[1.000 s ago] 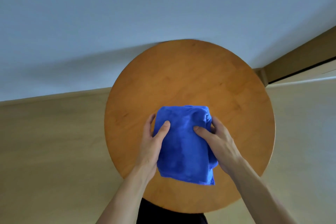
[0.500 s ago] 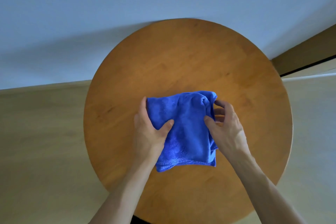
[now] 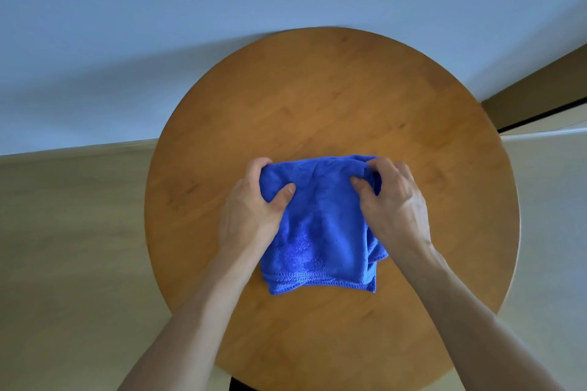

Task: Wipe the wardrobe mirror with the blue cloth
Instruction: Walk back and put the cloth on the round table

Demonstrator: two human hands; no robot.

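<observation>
Blue cloth lies mid-frame on the round surface, where the left hand and right hand have slid up to grip its far corners, likely ready for lifting.

The blue cloth hides the fingertips curled into it.

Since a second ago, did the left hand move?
Yes. Against the round table, the left hand crept a little toward the far edge, gripping the blue cloth at its far left corner.
</observation>
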